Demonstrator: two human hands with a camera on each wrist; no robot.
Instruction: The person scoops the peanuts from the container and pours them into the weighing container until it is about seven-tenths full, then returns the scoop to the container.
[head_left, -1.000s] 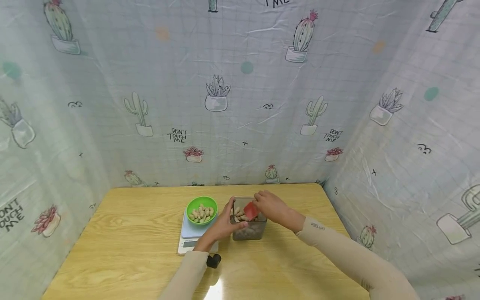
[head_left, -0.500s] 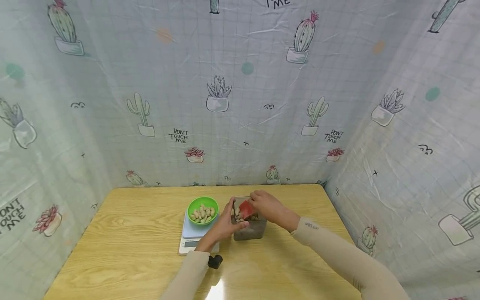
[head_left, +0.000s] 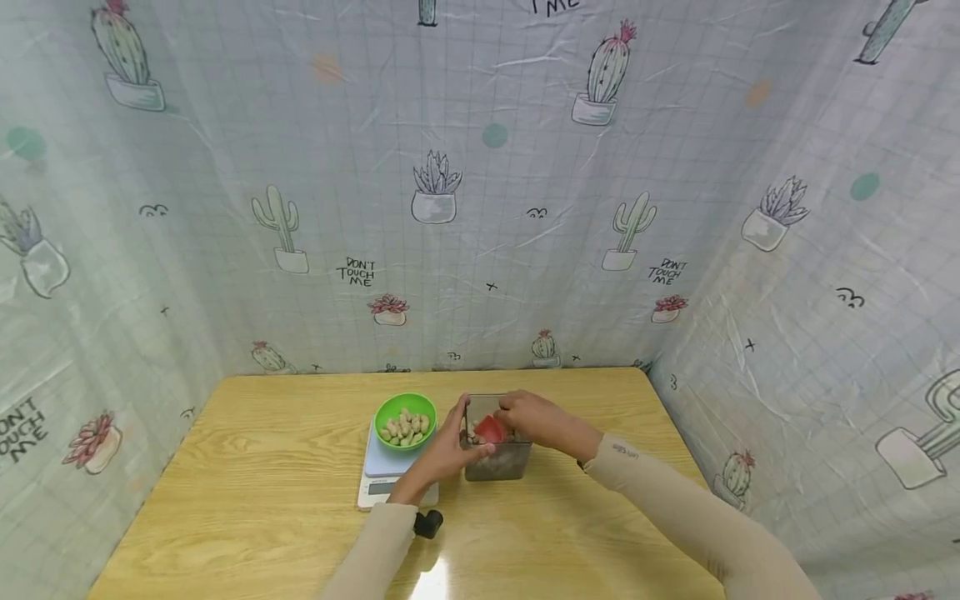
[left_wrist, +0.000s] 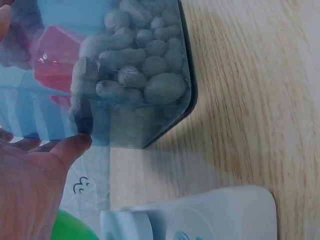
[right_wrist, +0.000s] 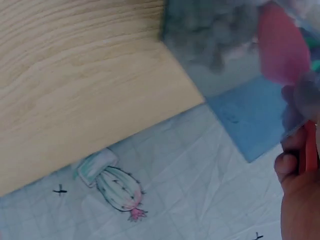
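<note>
A clear grey-tinted plastic container (head_left: 497, 468) stands on the table, partly filled with unshelled peanuts (left_wrist: 135, 65). My left hand (head_left: 444, 454) grips its left side, thumb on the near wall and fingers along the left wall. Inside the container is a red scoop (head_left: 491, 430), low against the peanuts. My right hand (head_left: 547, 422) holds the scoop by its handle (right_wrist: 310, 146), reaching over the container's right rim. How much the scoop carries is hidden. Left of the container, a green bowl (head_left: 405, 402) of peanuts (head_left: 405, 428) sits on a white kitchen scale (head_left: 377, 463).
The wooden table (head_left: 262, 467) ends at a cactus-printed curtain (head_left: 480, 283) behind and at the sides. The scale and bowl stand close beside my left forearm. A small black object (head_left: 429, 523) shows by my left wrist.
The right hand has shifted left and then down, bringing the red scoop lower into the container. The left hand keeps its hold, and the bowl and scale look the same.
</note>
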